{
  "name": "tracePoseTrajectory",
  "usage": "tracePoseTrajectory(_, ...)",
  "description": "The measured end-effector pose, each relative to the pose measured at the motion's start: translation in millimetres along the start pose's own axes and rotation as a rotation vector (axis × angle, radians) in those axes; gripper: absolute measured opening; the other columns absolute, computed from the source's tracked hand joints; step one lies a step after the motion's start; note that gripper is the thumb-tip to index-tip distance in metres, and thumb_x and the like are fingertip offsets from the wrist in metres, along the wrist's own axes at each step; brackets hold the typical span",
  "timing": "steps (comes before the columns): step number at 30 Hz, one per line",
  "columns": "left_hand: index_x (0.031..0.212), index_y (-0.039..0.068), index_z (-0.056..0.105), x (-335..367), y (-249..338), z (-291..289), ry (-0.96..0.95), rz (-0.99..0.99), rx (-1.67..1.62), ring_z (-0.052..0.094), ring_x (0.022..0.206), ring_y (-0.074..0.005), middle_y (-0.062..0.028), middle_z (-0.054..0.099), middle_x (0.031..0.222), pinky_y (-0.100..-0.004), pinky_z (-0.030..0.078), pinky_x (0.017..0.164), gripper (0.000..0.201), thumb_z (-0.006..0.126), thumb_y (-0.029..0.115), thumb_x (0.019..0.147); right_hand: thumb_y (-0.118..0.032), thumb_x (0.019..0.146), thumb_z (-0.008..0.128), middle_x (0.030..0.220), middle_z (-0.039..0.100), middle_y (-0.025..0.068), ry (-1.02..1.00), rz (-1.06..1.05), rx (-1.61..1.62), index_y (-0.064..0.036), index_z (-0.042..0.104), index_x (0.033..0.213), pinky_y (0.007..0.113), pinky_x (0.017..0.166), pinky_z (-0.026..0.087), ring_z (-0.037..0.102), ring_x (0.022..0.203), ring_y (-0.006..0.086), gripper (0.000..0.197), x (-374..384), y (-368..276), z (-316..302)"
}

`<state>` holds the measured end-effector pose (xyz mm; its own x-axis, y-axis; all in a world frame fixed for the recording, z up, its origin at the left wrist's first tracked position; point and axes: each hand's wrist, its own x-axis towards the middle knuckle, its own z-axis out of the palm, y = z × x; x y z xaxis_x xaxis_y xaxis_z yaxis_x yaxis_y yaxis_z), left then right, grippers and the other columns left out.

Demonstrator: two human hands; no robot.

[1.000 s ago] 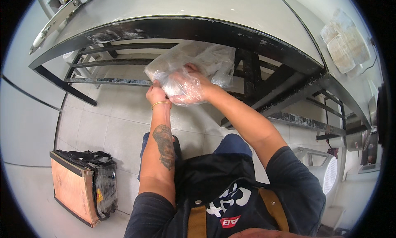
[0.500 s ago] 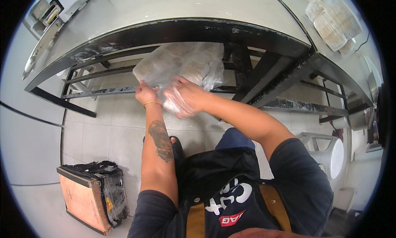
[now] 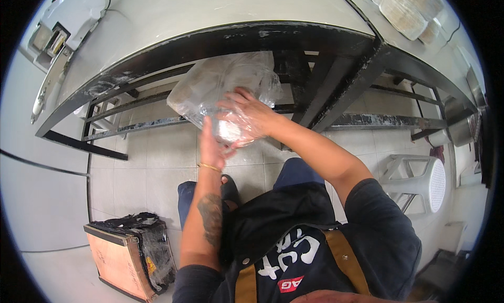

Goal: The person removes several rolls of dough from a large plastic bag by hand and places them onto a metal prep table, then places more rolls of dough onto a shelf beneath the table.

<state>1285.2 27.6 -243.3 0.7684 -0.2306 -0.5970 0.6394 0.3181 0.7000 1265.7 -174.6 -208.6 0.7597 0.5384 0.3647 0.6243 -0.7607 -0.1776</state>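
Observation:
A clear plastic bag (image 3: pixel 197 85) with pale, wrapped-looking contents rests on the black slatted shelf under the table. What exactly lies inside is hard to make out through the film. My right hand (image 3: pixel 251 114) holds the near end of the bag, its fingers bent over the crinkled plastic; loose film bunches about the palm and shines. Just left of it, my left hand (image 3: pixel 212 145) is raised with fingers stretched out and thumb apart, somewhat blurred, beside the bag's near edge.
The table's black metal frame (image 3: pixel 220 40) runs above the bag. More clear-wrapped pale packs (image 3: pixel 407 12) lie on the counter at far right. A white stool (image 3: pixel 420 182) stands at right, a wood-faced box (image 3: pixel 123 256) at lower left. A white machine (image 3: pixel 68 19) sits at far left.
My left hand has let go of the bag's edge and come right and nearer, fingers straightened. My right hand has shifted slightly right, still on the plastic.

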Motion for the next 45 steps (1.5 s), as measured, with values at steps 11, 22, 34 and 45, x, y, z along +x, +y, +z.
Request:
tracePoseTrajectory(11, 0.14, 0.018, 0.053, -1.9, -33.8, 7.6, -0.171, 0.138, -0.147, 0.061, 0.119, -0.0255, -0.0053, 0.062, 0.135, -0.0431, 0.052, 0.089, 0.063, 0.067, 0.054, 0.091, -0.044, 0.076, 0.086, 0.15, 0.053, 0.0255, 0.127, 0.54, 0.267, -0.005, 0.052, 0.15, 0.046, 0.118, 0.04, 0.046, 0.142, 0.0424, 0.09, -11.0, 25.5, -43.6)
tracePoseTrajectory(22, 0.145, 0.014, 0.053, 6.3, -55.1, 5.8, -0.321, 0.261, -0.566, 0.058, 0.127, -0.0293, -0.0083, 0.061, 0.142, -0.0492, 0.049, 0.102, 0.062, 0.059, 0.046, 0.092, -0.037, 0.086, 0.078, 0.126, 0.064, 0.021, 0.317, 0.485, 0.119, -0.0055, 0.059, 0.135, 0.05, 0.109, 0.042, 0.055, 0.122, 0.0402, 0.061, -46.9, -42.5, 18.6)
tracePoseTrajectory(34, 0.146, 0.017, 0.054, -9.4, -42.3, 29.4, -0.176, 0.269, -0.415, 0.057, 0.13, -0.024, -0.0035, 0.061, 0.143, -0.0463, 0.047, 0.104, 0.059, 0.05, 0.055, 0.1, -0.032, 0.09, 0.074, 0.118, 0.068, 0.0199, 0.415, 0.562, 0.346, -0.0019, 0.06, 0.133, 0.048, 0.105, 0.046, 0.063, 0.114, 0.037, 0.055, -44.7, -44.5, 25.3)
tracePoseTrajectory(45, 0.145, 0.018, 0.055, 2.9, -49.8, 18.7, -0.164, 0.267, -0.433, 0.057, 0.13, -0.0225, -0.0016, 0.062, 0.143, -0.0464, 0.045, 0.104, 0.056, 0.054, 0.051, 0.099, -0.036, 0.088, 0.077, 0.117, 0.068, 0.0196, 0.408, 0.539, 0.211, -0.0042, 0.059, 0.137, 0.049, 0.098, 0.051, 0.064, 0.111, 0.0396, 0.061, -35.0, -29.4, 11.0)
